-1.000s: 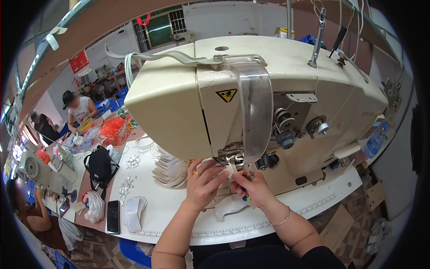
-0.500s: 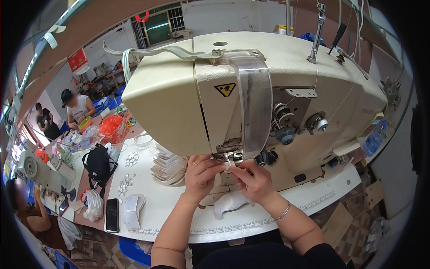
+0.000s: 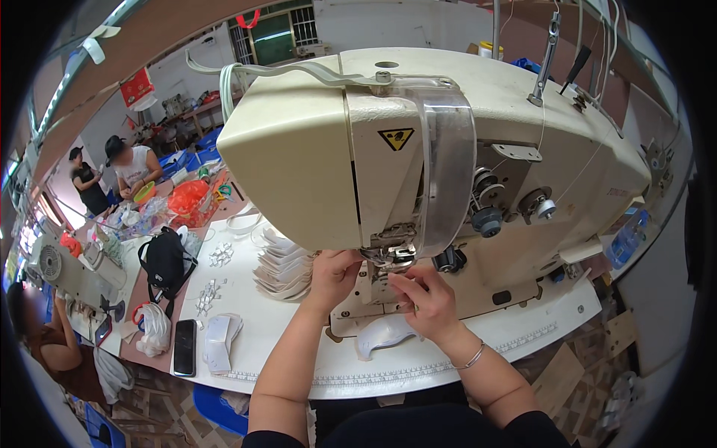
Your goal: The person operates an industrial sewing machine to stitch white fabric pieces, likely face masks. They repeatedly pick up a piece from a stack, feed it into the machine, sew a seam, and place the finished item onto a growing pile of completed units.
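Note:
A large cream sewing machine [image 3: 448, 142] fills the middle of the view. My left hand [image 3: 334, 275] reaches under its head from the left, fingers curled by the metal presser foot [image 3: 392, 254]. My right hand [image 3: 427, 297] sits just right of it, fingertips pinched close to the needle area; what they pinch is too small to see. A white curved fabric piece [image 3: 385, 336] lies on the table below my hands. A fanned stack of white pieces [image 3: 284, 269] rests left of my left hand.
On the white table [image 3: 299, 358] lie a black phone [image 3: 184, 347], a small white stack [image 3: 220, 342], scattered small white parts [image 3: 213, 276] and a black bag [image 3: 164, 261]. Other people work at benches at the far left [image 3: 131, 168].
The view has closed in on the machine head. Both hands stay at the presser foot, the right one shifted slightly lower.

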`<state>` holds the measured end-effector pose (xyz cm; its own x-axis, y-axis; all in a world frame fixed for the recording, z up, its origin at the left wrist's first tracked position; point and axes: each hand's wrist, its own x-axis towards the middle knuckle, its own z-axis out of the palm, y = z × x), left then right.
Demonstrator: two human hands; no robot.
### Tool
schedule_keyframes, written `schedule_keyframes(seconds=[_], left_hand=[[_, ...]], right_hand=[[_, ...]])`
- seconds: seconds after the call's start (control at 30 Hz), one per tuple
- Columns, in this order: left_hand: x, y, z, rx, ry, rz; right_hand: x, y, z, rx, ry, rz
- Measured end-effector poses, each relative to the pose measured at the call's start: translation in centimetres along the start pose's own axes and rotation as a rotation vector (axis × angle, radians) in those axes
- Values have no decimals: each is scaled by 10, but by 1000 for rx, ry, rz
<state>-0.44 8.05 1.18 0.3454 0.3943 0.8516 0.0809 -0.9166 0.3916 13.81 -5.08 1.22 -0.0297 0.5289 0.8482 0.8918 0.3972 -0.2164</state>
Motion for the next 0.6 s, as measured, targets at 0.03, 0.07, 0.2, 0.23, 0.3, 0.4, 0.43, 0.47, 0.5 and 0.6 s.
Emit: schedule_keyframes(seconds=[0.03, 0.07, 0.2, 0.23, 0.3, 0.4, 0.43, 0.47, 0.5, 0.6], left_hand=[[0, 0, 0, 7, -10, -14], [0, 1, -1, 14, -21, -28], [-5, -7, -4, -178, -122, -200], [-2, -8, -8, -283, -164, -259], [5, -9, -9, -471, -153, -481], [21, -8, -7, -513, -116, -818], [31, -2, -11, -400, -194, -828], [39, 4, -13, -287, -276, -829], [42, 10, -18, -362, -317, -899], [28, 18, -27, -615, -400, -1013]], right_hand=[[-2, 0, 0, 6, -14, 13], [-5, 1, 0, 12, -28, 26], [-6, 1, 1, 25, -40, 46], [-6, 1, 2, 31, -37, 46], [-7, 2, 2, 42, -31, 46], [-7, 1, 3, 56, -38, 42], [-8, 1, 3, 62, -45, 43], [-9, 1, 2, 64, -46, 46], [-10, 1, 2, 66, -47, 48], [-14, 3, 1, 144, 48, 71]])
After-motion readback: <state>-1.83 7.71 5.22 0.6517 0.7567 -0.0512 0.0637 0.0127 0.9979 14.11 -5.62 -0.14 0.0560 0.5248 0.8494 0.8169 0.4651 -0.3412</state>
